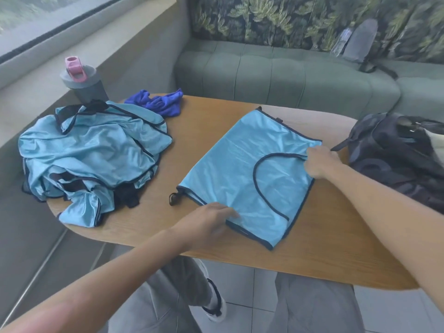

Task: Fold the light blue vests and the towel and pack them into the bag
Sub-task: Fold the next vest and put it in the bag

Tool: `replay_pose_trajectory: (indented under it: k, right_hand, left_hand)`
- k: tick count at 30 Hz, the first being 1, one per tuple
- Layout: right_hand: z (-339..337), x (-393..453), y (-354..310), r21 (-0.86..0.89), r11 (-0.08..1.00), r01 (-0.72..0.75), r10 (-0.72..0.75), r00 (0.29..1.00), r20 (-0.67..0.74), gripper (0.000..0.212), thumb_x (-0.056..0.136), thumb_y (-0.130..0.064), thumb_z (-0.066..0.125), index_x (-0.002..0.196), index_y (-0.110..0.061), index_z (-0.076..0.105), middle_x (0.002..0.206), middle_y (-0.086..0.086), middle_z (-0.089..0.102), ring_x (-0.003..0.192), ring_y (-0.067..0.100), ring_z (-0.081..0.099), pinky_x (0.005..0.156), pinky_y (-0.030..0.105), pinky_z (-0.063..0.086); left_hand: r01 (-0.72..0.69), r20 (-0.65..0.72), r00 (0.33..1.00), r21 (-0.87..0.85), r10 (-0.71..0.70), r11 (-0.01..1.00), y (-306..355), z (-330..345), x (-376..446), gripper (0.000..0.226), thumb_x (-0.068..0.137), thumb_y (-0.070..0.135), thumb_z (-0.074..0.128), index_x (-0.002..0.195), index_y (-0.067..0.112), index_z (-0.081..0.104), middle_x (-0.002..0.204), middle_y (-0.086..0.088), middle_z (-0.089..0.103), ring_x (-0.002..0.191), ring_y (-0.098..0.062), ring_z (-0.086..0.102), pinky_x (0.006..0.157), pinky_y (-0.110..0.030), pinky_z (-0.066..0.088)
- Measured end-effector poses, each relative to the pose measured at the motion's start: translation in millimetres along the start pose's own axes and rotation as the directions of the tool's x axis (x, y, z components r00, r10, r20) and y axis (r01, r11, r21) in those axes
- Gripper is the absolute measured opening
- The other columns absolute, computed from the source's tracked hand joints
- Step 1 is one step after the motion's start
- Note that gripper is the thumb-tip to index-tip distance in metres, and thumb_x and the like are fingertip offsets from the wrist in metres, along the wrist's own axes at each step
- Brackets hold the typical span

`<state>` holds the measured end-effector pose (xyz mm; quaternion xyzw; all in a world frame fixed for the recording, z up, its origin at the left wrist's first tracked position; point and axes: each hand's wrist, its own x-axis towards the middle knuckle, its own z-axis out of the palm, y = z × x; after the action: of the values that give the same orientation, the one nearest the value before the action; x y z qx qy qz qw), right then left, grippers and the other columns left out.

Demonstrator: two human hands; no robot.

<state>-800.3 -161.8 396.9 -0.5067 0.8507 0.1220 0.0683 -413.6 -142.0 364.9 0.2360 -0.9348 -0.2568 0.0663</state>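
Far left of the desk (153, 227): a heap of light blue vests (91, 150) lies crumpled and unsorted, part of it hanging over the near edge. None of these shows a fold. Behind the heap stands a grey shaker bottle (83, 82) with a pink lid; just beside it, toward the back edge, the blue towel (161, 103) sits bunched up, not yet folded.

Centre: one vest (230, 169) is spread flat on the desk, neck opening toward the person. The left hand (206, 224) rests on its near lower edge, fingers extended and pressing the cloth. The right hand (319, 162) pinches the shoulder strap area at the vest's right side.

Right: the dark bag (394, 155) sits on the desk end, near the vest but apart from it. Whether anything is packed inside cannot be seen.

Assessment: early stage. First vest apparently being laid out for folding; the heap, the towel and all packing remain.
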Motion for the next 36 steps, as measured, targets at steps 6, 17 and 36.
replay_pose_trajectory:
  k: [6, 17, 36]
  right_hand:
    - [11, -99, -65, 0.285, 0.92, 0.271, -0.212, 0.952, -0.22, 0.038, 0.105, -0.018, 0.039, 0.141, -0.01, 0.047, 0.142, 0.009, 0.05, 0.132, 0.028, 0.043, 0.106, 0.041, 0.037]
    - [106, -237, -63, 0.147, 0.895, 0.42, -0.402, 0.905, -0.14, 0.079, 0.101, -0.071, 0.009, 0.162, -0.024, -0.007, 0.167, -0.008, -0.019, 0.151, 0.005, -0.024, 0.125, 0.032, -0.007]
    - [163, -258, -28, 0.273, 0.776, 0.568, -0.297, 0.712, -0.637, 0.065, 0.073, -0.011, 0.088, 0.134, -0.011, 0.065, 0.145, 0.001, 0.058, 0.14, 0.023, 0.049, 0.116, 0.044, 0.037]
  left_hand:
    - [0.14, -0.252, 0.96, 0.055, -0.122, 0.989, -33, -30, 6, 0.03, 0.101, 0.014, 0.055, 0.129, 0.019, 0.064, 0.131, 0.005, 0.061, 0.126, -0.015, 0.049, 0.104, -0.035, 0.044]
    - [0.212, -0.12, 0.973, 0.125, -0.197, 0.969, -72, -38, -45, 0.05, 0.099, 0.055, 0.036, 0.133, 0.026, 0.058, 0.138, 0.007, 0.059, 0.128, -0.016, 0.053, 0.104, -0.039, 0.046]
    - [-0.059, -0.404, 0.894, 0.316, 0.191, 0.947, -27, 35, -133, 0.039, 0.087, -0.004, 0.038, 0.109, 0.003, 0.069, 0.104, -0.008, 0.069, 0.086, -0.034, 0.062, 0.072, -0.044, 0.054]
